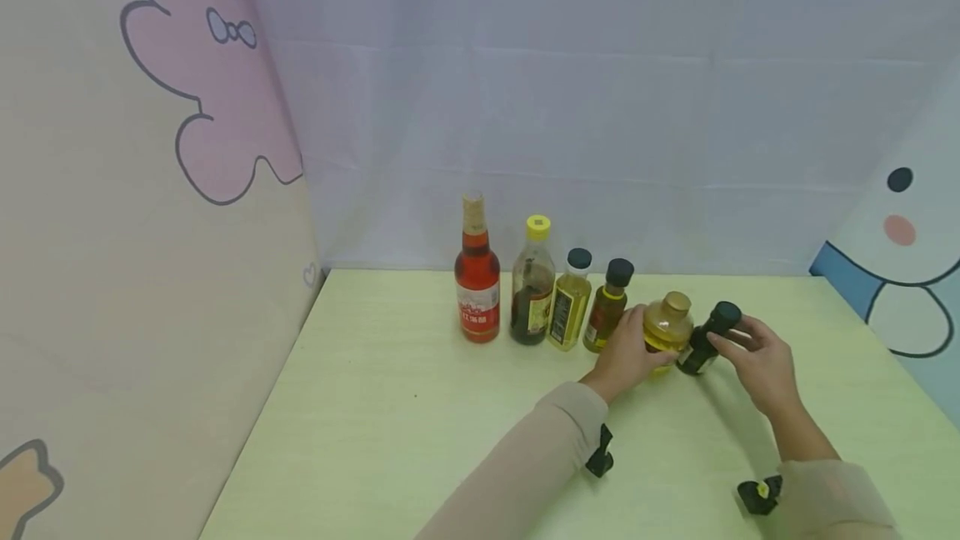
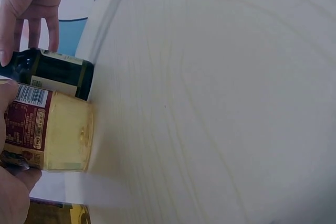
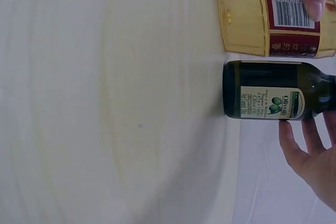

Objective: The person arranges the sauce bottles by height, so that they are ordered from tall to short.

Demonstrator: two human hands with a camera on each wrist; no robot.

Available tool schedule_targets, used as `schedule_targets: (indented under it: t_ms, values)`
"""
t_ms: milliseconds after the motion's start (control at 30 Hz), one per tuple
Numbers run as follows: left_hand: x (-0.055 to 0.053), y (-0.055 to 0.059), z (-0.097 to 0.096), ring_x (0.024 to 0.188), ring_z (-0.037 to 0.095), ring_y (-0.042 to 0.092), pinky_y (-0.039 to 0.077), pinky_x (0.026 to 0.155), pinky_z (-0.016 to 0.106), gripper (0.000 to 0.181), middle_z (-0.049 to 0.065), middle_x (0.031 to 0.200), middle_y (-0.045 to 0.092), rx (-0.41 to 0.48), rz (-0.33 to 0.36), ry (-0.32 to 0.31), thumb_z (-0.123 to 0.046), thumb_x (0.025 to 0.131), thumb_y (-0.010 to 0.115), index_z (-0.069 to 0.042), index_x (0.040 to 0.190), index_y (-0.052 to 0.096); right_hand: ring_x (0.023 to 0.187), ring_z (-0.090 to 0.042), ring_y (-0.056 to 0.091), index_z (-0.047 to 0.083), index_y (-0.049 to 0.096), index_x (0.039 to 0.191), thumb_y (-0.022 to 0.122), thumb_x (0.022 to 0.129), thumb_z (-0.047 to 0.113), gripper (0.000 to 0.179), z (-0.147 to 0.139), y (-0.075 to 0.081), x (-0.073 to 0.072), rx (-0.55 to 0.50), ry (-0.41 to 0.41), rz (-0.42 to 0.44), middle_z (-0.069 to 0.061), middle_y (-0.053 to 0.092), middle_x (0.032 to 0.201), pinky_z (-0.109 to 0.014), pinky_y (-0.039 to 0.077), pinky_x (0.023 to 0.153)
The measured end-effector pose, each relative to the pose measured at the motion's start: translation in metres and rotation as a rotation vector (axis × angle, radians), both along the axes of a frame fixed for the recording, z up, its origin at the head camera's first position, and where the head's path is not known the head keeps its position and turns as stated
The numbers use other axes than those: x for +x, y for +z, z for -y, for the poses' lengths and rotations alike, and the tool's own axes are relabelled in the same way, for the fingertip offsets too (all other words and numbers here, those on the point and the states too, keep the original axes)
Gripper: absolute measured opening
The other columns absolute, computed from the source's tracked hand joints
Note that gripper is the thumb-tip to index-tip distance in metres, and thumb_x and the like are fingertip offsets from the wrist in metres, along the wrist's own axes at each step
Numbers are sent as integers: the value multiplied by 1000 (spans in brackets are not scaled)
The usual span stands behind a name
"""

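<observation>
My left hand [image 1: 622, 361] grips a squat bottle of yellow oil [image 1: 667, 323] around its labelled middle. The left wrist view shows the bottle's dark red label [image 2: 26, 121] with a barcode, and the thumb lies on it. Close beside this, to the right, stands a dark green olive oil bottle [image 1: 699, 350] with a black cap. My right hand [image 1: 767, 367] holds that one near its neck, thumb on one side and fingers on the other. Its cream olive label [image 3: 273, 102] shows in the right wrist view. Both bottles stand upright, bases at the table.
Leftward along the same row stand a small bottle with a black cap [image 1: 606, 307], a square light oil bottle [image 1: 570, 307], a yellow-capped sauce bottle [image 1: 533, 298] and a tall red bottle [image 1: 477, 290]. A curtain [image 1: 525, 123] hangs behind the table [image 1: 375, 423].
</observation>
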State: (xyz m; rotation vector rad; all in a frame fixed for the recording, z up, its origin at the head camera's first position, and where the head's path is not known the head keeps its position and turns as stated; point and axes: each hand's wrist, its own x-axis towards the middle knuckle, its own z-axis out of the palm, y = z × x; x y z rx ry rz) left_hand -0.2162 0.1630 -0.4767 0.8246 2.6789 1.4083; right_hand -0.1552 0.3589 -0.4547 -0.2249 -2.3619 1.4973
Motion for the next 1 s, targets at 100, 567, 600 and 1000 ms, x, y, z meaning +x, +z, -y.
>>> schedule_targets:
  t_ms: [100,567,600,1000]
  values:
    - [0,0,-1,104,1,51,42,89,16,64,-7,117,50,13,-3,-4,-33,82,80,-14,132,43,90,13,51,11,61,120,73,90,21,33,0,0,-2,16,-14,5,32,54,99,-8,44,72]
    - [-1,-4,-8,112,4,50,43,93,22,69,-5,125,49,34,21,60,-35,83,78,-13,137,41,91,12,49,6,59,125,72,90,25,41,4,-2,-8,19,-42,18,29,54,101,-9,44,74]
    - [-1,-4,-9,113,5,50,43,94,22,70,-5,126,49,39,29,69,-35,84,78,-13,138,40,91,12,49,7,59,124,72,90,25,40,4,-2,-8,17,-46,16,29,54,100,-9,44,74]
    - [3,-8,-16,117,7,51,43,96,24,73,-2,132,47,62,38,144,-34,84,78,-14,142,38,93,11,49,4,58,123,72,91,22,39,7,-4,-8,3,-64,36,31,53,98,-8,44,74]
